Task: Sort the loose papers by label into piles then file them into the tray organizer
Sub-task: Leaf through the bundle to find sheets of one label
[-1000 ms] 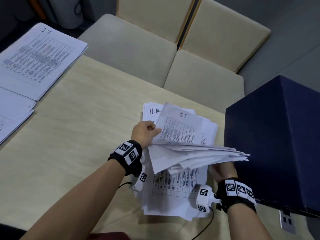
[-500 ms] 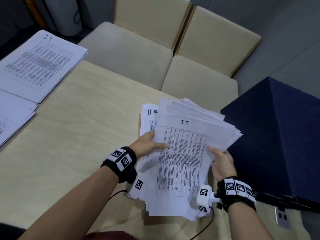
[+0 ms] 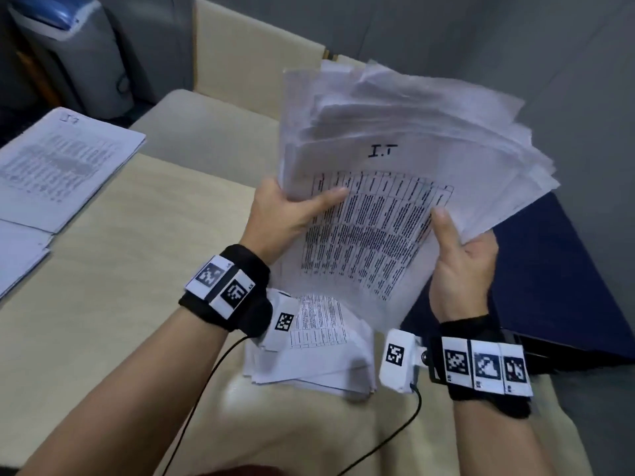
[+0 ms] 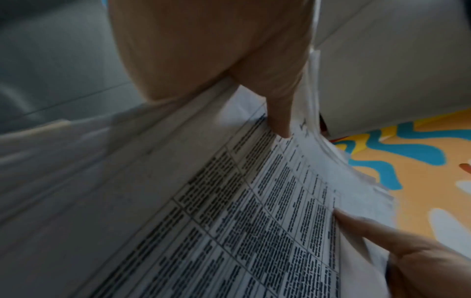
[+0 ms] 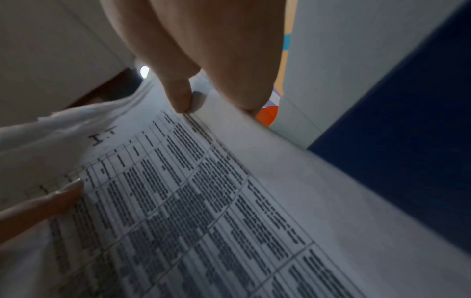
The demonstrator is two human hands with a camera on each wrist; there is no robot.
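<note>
Both hands hold a thick fanned stack of printed papers point(image 3: 395, 173) up off the table, tilted toward me; its top sheet is marked "I.T". My left hand point(image 3: 292, 211) grips the stack's left edge with the thumb lying on the top sheet. My right hand point(image 3: 457, 249) grips the lower right edge, thumb on top. The wrist views show the same stack point(image 4: 254, 221) point(image 5: 203, 201) with each thumb pressed on the printed table. More loose papers point(image 3: 316, 352) lie on the table under the hands. A sorted "I.T" pile point(image 3: 62, 163) sits at the far left.
A dark blue box-like organizer point(image 3: 549, 286) stands at the right, close to my right hand. Another paper pile point(image 3: 20, 255) lies at the left table edge. Beige chairs point(image 3: 240, 73) stand behind the wooden table point(image 3: 137, 269), with a grey bin point(image 3: 68, 56) at the back left.
The stack has risen off the table pile and tilted upright toward me. Both hands rose with it. The view has swung closer.
</note>
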